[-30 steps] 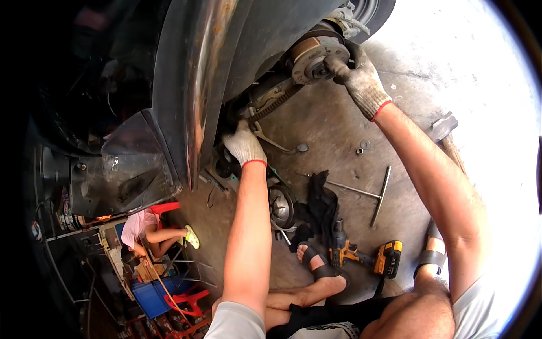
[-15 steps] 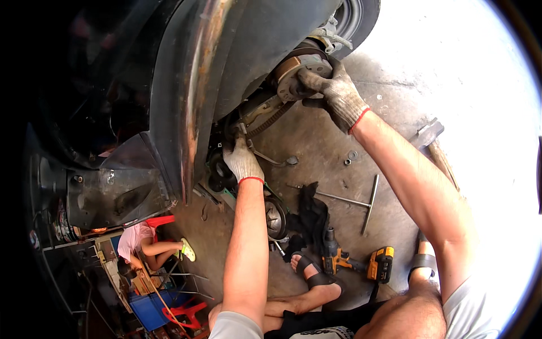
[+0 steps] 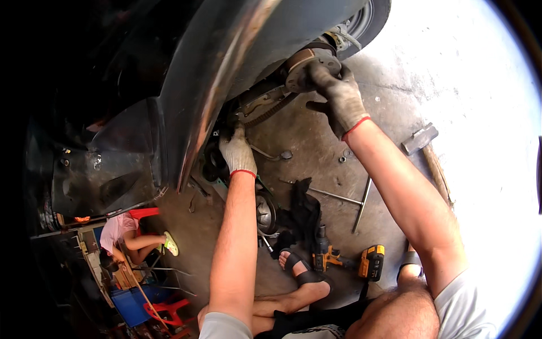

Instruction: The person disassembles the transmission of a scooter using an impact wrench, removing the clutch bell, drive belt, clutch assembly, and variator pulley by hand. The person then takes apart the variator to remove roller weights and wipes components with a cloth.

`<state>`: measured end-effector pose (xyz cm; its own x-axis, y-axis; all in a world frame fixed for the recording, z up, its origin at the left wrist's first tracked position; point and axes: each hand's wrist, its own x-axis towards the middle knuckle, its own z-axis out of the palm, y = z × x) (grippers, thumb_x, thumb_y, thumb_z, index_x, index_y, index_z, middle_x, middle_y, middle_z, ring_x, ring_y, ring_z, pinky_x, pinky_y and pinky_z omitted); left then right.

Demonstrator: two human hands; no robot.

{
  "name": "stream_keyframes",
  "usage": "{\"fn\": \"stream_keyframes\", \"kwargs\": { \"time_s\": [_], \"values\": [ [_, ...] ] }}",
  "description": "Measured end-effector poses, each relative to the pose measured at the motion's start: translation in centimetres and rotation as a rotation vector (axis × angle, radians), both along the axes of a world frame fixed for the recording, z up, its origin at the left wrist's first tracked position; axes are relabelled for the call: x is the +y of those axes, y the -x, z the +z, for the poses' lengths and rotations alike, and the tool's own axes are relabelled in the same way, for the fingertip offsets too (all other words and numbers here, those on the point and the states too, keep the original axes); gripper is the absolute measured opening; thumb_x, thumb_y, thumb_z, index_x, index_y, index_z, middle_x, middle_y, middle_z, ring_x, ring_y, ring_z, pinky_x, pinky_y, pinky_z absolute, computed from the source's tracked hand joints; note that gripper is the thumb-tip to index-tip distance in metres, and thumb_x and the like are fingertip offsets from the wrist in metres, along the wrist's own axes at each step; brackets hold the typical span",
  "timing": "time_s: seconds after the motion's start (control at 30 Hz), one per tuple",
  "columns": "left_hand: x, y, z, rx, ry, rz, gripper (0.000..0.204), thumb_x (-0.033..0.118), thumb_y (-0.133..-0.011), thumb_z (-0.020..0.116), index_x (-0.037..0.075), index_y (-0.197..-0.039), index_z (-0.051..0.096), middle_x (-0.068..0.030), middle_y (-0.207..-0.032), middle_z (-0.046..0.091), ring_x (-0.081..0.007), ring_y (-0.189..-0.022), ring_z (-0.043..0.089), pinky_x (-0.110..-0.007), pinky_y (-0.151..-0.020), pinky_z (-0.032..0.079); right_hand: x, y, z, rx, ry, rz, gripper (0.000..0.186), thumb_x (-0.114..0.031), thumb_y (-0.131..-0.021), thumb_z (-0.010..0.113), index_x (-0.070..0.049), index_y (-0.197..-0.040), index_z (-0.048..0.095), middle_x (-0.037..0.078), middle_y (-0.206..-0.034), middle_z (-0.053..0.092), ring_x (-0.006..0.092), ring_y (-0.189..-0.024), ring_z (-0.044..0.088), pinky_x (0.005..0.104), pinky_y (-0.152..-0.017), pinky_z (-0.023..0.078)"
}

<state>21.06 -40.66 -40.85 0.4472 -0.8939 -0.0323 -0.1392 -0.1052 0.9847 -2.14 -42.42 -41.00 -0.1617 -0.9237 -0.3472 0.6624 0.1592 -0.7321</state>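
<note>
My right hand [image 3: 340, 100], in a grey-white work glove with a red cuff, is at a round wheel hub [image 3: 299, 78] with bolt holes, below the dark car fender. Its upper fingers grip the hub's face and edge, while a dark-stained lower finger sticks out to the left. My left hand [image 3: 239, 151], gloved alike, reaches under the fender to the suspension parts beside a ribbed hose [image 3: 274, 110]. Its fingers are curled around something there, and their tips are hidden in shadow.
A sledgehammer [image 3: 419, 139], a T-shaped wrench [image 3: 361, 204], a black cloth [image 3: 305, 217], a cordless impact driver [image 3: 324, 254] and a battery pack [image 3: 371, 262] lie on the concrete. A tyre [image 3: 377, 25] stands at the top. Another person [image 3: 121, 231] sits at the lower left.
The whole view has shifted slightly. My right hand has changed its hold on the hub, with its fingers further down across the face. My left hand stays at the suspension parts.
</note>
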Motion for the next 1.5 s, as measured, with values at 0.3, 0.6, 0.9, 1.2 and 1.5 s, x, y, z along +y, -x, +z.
{"fn": "stream_keyframes", "kwargs": {
  "time_s": [0.3,0.6,0.9,1.2,1.5],
  "values": [
    [0.6,-1.1,-0.4,-0.037,0.0,-0.05,0.041,0.007,-0.096,0.061,-0.006,-0.134,0.054,-0.011,-0.133,0.06,-0.0209,-0.113,0.057,-0.031,-0.102,0.042,-1.4,0.4,1.5,-0.701,-0.053,0.185,0.074,-0.062,-0.096,0.049,-0.007,-0.145,0.04,0.022,-0.147,0.042,0.045,-0.132,0.043,0.076,-0.103,0.031],
    [0.4,-1.2,-0.1,-0.06,-0.002,-0.018,0.045,0.012,-0.093,0.064,-0.005,-0.133,0.056,-0.0082,-0.128,0.062,-0.0191,-0.108,0.058,-0.031,-0.096,0.043,-2.9,-1.8,2.1,-0.757,-0.042,0.045,0.063,-0.056,-0.098,0.047,-0.011,-0.141,0.046,0.017,-0.139,0.052,0.0391,-0.125,0.052,0.0685,-0.099,0.042],
    [0.7,-1.4,0.8,-0.074,0.031,-0.012,0.039,0.005,-0.096,0.059,-0.011,-0.132,0.054,-0.0155,-0.132,0.06,-0.0216,-0.116,0.057,-0.032,-0.102,0.042,-2.8,-1.7,2.8,-0.73,-0.159,-0.012,0.06,-0.056,-0.094,0.052,-0.017,-0.139,0.046,0.015,-0.134,0.054,0.0385,-0.12,0.053,0.0674,-0.098,0.042],
    [0.9,-1.7,0.0,0.002,-0.031,-0.045,0.042,0.01,-0.099,0.057,-0.009,-0.136,0.051,-0.0137,-0.136,0.058,-0.0211,-0.119,0.055,-0.031,-0.104,0.04,3.3,0.0,2.1,-0.67,-0.161,0.053,0.064,-0.053,-0.095,0.055,-0.008,-0.14,0.044,0.019,-0.117,0.062,0.0387,-0.109,0.062,0.0601,-0.09,0.054],
    [6.3,-1.0,-1.2,-0.303,-0.055,-0.197,0.045,0.019,-0.099,0.061,-0.013,-0.129,0.052,-0.0211,-0.126,0.061,-0.0249,-0.115,0.056,-0.034,-0.103,0.041,10.9,3.7,-1.7,-0.417,-0.344,0.076,0.058,-0.054,-0.087,0.068,0.0,-0.106,0.057,0.025,-0.114,0.057,0.0407,-0.103,0.061,0.0595,-0.079,0.057]
  ]
}}
